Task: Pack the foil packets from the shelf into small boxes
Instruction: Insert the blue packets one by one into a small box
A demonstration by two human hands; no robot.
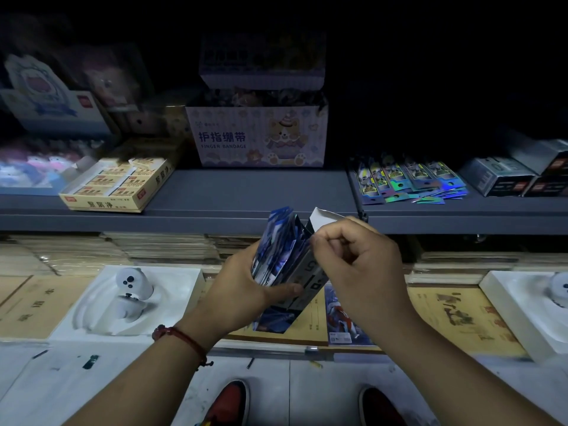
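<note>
Head view: fingers (332, 238) of the right hand (362, 272) pinch the raised flap of the small box (310, 272), while the left hand (242, 284) grips box and foil packets (276, 238) together, just below the shelf (246, 192). Holding the flap wide should let the bundle slide in square. The box mouth is hidden, and the loose packets (408, 182) on the shelf are dim.

Head view – forward and down, close above the shelf (246, 192)

foil packets (408, 179) on shelf (246, 192); eraser box (116, 184) left
</note>
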